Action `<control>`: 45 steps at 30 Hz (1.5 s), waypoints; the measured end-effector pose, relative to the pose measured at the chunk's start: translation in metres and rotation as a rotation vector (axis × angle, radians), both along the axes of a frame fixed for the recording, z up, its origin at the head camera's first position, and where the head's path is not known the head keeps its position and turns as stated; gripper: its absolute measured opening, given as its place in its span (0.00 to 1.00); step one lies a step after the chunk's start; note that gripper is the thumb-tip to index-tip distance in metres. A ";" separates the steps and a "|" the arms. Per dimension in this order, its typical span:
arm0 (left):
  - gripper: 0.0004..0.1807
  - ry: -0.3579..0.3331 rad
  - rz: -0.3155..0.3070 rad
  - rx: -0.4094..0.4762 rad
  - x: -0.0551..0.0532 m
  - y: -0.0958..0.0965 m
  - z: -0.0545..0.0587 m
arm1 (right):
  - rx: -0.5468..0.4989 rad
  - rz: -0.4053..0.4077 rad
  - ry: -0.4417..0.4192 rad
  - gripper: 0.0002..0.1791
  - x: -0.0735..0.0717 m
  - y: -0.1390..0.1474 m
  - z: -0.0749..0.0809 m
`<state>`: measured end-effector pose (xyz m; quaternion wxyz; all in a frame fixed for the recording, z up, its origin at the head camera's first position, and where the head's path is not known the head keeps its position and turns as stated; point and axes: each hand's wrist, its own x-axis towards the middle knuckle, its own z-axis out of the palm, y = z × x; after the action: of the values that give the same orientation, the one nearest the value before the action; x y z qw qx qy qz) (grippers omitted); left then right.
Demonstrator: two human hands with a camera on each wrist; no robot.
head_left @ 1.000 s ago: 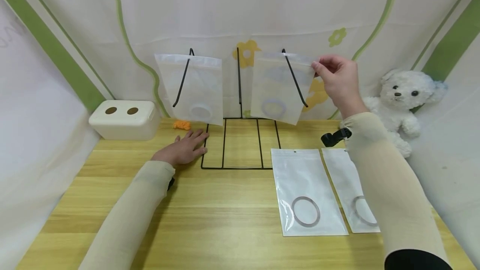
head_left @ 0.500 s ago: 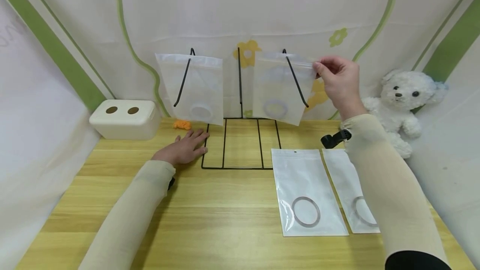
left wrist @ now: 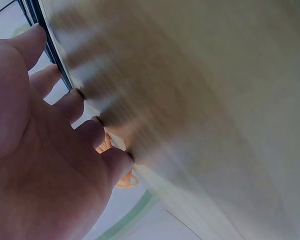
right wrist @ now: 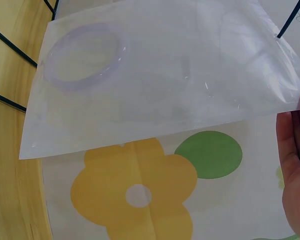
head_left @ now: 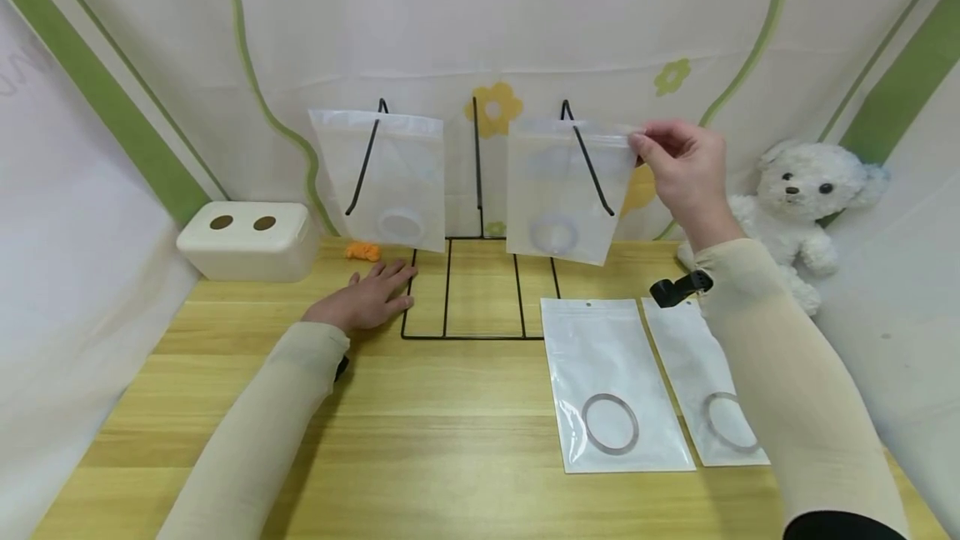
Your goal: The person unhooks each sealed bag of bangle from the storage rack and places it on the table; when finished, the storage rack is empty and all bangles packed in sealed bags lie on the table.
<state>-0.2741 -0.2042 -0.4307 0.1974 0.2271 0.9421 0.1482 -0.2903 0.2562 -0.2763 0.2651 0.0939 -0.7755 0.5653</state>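
Observation:
My right hand (head_left: pixel 686 177) pinches the upper right corner of a translucent zip bag (head_left: pixel 558 190) between thumb and fingers. That bag hangs on the right hook of a black wire rack (head_left: pixel 480 338), and a pale purple ring (right wrist: pixel 87 57) shows inside it. Another zip bag (head_left: pixel 405 165) with a ring-shaped thing in it hangs on the left hook. My left hand (head_left: pixel 363 297) lies on the table with fingers extended, fingertips at the left side of the rack's base. In the left wrist view, the left fingers (left wrist: pixel 67 105) reach toward black wire.
Two flat white bags, a nearer one (head_left: pixel 600 357) and one by the right forearm (head_left: pixel 693 373), lie on the wooden table (head_left: pixel 420 440), each showing a ring. An orange object (head_left: pixel 363 251), a white box with two holes (head_left: pixel 247 248) and a white plush bear (head_left: pixel 798 198) stand toward the back.
My right hand and the pinched bag have shifted a little down and toward me along the right hook. The left hand has stayed in place.

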 end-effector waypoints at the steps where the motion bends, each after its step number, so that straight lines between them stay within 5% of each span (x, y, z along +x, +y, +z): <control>1: 0.38 -0.001 0.001 0.000 0.000 0.000 0.000 | -0.001 0.001 0.003 0.08 0.001 0.000 0.000; 45: 0.37 0.005 -0.002 0.005 0.000 -0.001 0.002 | -0.014 0.076 0.144 0.09 0.062 0.008 -0.014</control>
<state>-0.2740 -0.2048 -0.4290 0.1947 0.2289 0.9420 0.1496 -0.2281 0.2640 -0.2907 0.2992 0.1616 -0.7465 0.5719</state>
